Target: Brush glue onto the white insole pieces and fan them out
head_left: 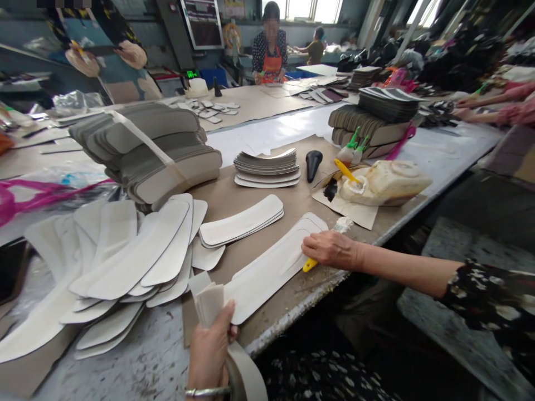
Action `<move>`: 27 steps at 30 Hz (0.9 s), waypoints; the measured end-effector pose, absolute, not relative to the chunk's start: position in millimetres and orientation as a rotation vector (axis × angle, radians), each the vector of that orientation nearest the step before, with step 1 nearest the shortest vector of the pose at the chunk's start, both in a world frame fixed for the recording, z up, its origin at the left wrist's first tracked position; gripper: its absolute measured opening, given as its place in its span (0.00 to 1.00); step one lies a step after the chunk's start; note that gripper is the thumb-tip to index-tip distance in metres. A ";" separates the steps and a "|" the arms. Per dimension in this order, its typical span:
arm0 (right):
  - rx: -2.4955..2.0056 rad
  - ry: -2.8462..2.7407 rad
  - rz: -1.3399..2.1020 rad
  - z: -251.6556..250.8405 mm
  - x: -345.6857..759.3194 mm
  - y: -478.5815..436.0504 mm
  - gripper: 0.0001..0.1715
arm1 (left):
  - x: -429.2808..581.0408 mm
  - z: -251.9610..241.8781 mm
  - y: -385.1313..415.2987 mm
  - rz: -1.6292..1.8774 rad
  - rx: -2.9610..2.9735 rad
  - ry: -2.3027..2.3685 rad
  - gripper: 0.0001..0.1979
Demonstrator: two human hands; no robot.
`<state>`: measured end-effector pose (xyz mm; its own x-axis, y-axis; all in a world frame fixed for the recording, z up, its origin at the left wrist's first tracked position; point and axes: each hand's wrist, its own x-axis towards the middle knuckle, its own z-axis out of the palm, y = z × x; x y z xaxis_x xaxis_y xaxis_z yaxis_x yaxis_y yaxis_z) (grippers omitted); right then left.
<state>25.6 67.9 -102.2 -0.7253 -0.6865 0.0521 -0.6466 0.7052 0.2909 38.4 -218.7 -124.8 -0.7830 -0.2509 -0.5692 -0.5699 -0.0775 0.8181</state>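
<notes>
My right hand [332,249] is closed around a glue brush [310,264] with a yellow handle; its whitish bristles stick out past the far side of my fist. Under that hand lies a small overlapping stack of long white panels [267,273] with rounded ends. My left hand [211,345], at the near end of these panels, pinches a bundle of small white strips [209,303]. A pale curved piece [248,373] hangs below the left hand; whether the fingers hold it too, I cannot tell. Fanned-out white panels [134,250] cover the table to the left.
A tied pile of grey panels [146,145] stands behind. Further right are a curved stack [267,167], a black cone-shaped object [313,165], and a cut-open plastic jug [388,181] with a yellow-handled brush [346,171]. Co-workers are around the tables. The table edge [292,317] runs diagonally.
</notes>
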 end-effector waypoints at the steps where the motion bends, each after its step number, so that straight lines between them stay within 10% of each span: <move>1: 1.088 -2.748 -0.385 -102.3 25.4 68.1 0.13 | 38.5 -124.5 -218.5 1.948 -0.902 1.952 0.17; 27: 0.657 -2.861 -0.337 -91.2 36.6 78.8 0.08 | 38.8 -113.9 -211.9 1.800 -0.982 1.992 0.19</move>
<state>36.6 78.8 -91.2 -0.8846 -0.4479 0.1299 -0.4055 0.8763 0.2600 38.8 -211.9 -113.9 -0.7288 -0.2936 -0.6186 -0.6451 -0.0084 0.7641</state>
